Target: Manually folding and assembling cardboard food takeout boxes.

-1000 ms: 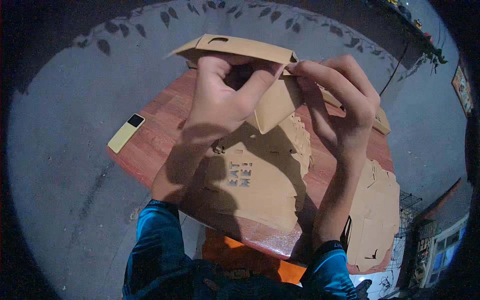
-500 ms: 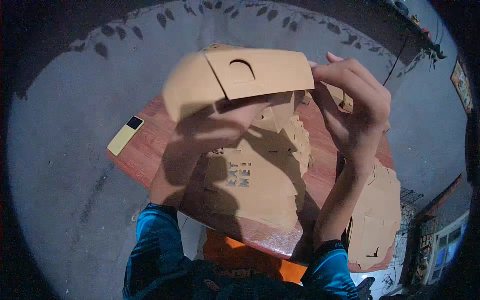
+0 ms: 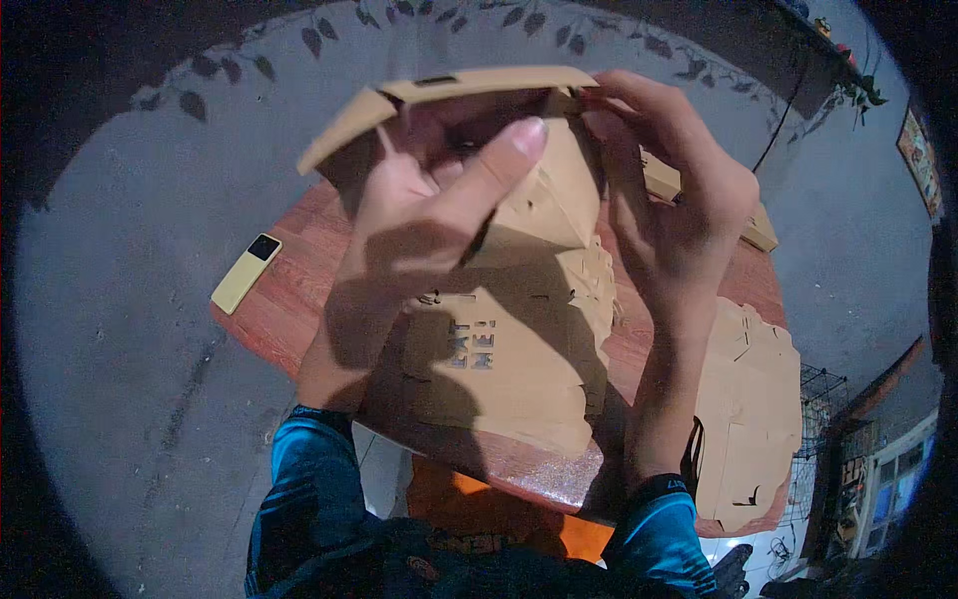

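A partly folded brown cardboard box (image 3: pixel 569 185) is held up above the table, tilted, with one narrow wall along its top. My left hand (image 3: pixel 424 215) reaches into its open side, thumb stretched across the inside and fingers partly hidden behind the thumb and a flap. At the box's right corner my right hand (image 3: pixel 689 175) grips the edge between thumb and fingers; its fingertips are partly hidden. Below both hands lies a stack of flat cut cardboard sheets (image 3: pixel 509 404), with cut-out letters in the top sheet.
The stacks rest on a reddish wooden table (image 3: pixel 289 250). A yellow phone (image 3: pixel 244 280) lies at its left edge. More flat cardboard sheets (image 3: pixel 748 409) are at the right. Small folded cardboard pieces (image 3: pixel 662 180) sit behind my right hand. A wire rack (image 3: pixel 820 399) stands beyond.
The box has tipped, so its outer wall now shows edge-on and its inside is visible. My left hand has turned to show the thumb inside. My right hand has shifted slightly left and up.
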Demonstrator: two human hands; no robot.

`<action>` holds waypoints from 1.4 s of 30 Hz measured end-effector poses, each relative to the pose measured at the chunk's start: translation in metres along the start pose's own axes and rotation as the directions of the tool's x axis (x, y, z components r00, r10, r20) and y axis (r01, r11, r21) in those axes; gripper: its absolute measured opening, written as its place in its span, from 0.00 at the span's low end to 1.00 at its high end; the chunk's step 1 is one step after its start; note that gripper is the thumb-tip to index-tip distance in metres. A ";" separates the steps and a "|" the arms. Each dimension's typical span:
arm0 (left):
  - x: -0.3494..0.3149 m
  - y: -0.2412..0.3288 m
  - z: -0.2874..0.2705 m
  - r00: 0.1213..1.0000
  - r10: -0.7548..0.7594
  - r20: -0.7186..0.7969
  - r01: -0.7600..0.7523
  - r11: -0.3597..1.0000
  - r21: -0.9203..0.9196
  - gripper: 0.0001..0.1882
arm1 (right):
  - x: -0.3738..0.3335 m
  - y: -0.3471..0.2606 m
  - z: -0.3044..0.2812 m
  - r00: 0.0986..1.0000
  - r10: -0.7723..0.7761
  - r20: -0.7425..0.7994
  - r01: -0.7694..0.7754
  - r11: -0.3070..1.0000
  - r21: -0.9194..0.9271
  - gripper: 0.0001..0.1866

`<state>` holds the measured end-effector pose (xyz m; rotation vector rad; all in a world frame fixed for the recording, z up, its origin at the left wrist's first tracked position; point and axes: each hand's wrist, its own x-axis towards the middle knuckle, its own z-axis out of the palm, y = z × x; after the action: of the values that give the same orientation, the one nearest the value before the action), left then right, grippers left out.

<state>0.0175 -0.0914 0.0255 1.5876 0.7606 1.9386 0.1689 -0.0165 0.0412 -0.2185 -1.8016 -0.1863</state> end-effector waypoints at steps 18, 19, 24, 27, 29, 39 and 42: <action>0.000 0.000 0.000 0.988 -0.133 -0.084 0.134 0.991 0.012 0.22 | 0.000 -0.003 -0.006 0.993 0.114 0.033 -0.119 0.958 0.261 0.13; 0.001 -0.001 0.000 0.976 -0.218 -0.014 0.217 0.974 -0.058 0.22 | 0.000 -0.002 -0.010 0.984 0.169 0.051 -0.176 0.961 0.215 0.14; 0.011 -0.019 -0.009 0.930 -0.255 0.264 0.251 0.967 0.048 0.21 | 0.003 0.004 -0.020 0.990 0.045 0.136 -0.053 0.997 0.061 0.20; 0.006 -0.031 -0.011 0.940 -0.194 0.281 0.169 0.979 0.111 0.16 | 0.001 0.009 -0.018 0.985 -0.014 0.174 -0.008 0.992 0.124 0.19; 0.006 -0.038 -0.016 0.913 -0.109 0.394 0.001 0.964 0.265 0.15 | -0.001 0.011 -0.016 0.970 0.048 0.238 -0.096 0.976 0.194 0.17; 0.055 -0.070 -0.053 0.736 -0.184 0.651 0.381 0.908 -0.173 0.22 | -0.002 0.016 -0.022 0.920 0.213 0.328 -0.239 0.970 0.040 0.08; 0.054 -0.072 -0.048 0.839 -0.313 0.445 0.463 0.840 -0.282 0.19 | -0.003 0.017 -0.018 0.923 0.199 0.330 -0.229 0.972 0.053 0.07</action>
<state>-0.0364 -0.0071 0.0047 1.3719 0.4632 1.3170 0.1909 -0.0047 0.0427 -0.3982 -2.0897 0.0942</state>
